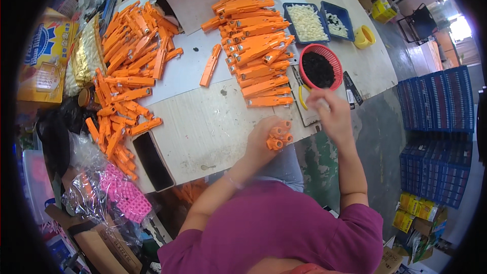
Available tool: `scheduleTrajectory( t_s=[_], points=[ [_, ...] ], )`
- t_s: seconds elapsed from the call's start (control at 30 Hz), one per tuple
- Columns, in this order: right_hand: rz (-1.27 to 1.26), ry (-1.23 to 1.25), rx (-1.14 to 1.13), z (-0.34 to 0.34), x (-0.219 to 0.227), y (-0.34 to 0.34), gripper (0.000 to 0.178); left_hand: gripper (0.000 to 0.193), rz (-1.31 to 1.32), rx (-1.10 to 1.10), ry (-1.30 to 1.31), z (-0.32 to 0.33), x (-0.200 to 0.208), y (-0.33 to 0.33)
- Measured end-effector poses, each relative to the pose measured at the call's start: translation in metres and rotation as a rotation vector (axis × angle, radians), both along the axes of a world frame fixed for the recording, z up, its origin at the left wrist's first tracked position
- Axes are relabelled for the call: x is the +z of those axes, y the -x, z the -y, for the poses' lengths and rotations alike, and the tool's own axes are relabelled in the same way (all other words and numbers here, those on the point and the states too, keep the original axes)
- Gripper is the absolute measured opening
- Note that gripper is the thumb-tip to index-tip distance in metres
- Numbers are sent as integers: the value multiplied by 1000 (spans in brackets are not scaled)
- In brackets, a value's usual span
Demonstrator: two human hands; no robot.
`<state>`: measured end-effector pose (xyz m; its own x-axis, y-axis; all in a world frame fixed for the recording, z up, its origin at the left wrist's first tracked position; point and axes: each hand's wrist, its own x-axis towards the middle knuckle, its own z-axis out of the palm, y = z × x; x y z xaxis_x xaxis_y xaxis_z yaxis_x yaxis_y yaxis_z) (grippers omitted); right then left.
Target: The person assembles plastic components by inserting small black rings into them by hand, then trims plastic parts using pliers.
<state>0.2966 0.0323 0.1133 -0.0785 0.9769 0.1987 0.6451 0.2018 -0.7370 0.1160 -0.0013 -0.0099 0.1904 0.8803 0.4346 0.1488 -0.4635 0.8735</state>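
My left hand [261, 142] is wrapped round a bundle of several orange plastic tube-ended pieces [279, 136], their round open ends facing up at the table's near edge. My right hand [328, 111] is raised at the near rim of a red plastic basket [337, 63] that holds small black parts [318, 70]. Its thumb and fingers are pinched together and slightly blurred; whatever they hold is too small to make out. Beyond my left hand lies a stacked row of long orange plastic pieces [258, 45]. One single orange piece [210, 65] rests apart, left of that row.
A loose heap of orange pieces [134, 45] covers the table's left side, beside a dark-screened phone [153, 161]. Two blue trays [324, 9] of small white parts and a yellow cup [364, 36] stand at the back right. Yellow-handled pliers [303, 96] lie beside the basket.
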Motion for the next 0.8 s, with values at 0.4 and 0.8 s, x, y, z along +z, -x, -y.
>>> scheduleTrajectory(
  t_s=[0.4,0.8],
  points=[
    [321,-439,261,51,-12,50,10,56,67,-19,45,2,2,0],
    [132,-499,42,75,-51,51,21,54,88,7,47,2,12,-1]
  ],
)
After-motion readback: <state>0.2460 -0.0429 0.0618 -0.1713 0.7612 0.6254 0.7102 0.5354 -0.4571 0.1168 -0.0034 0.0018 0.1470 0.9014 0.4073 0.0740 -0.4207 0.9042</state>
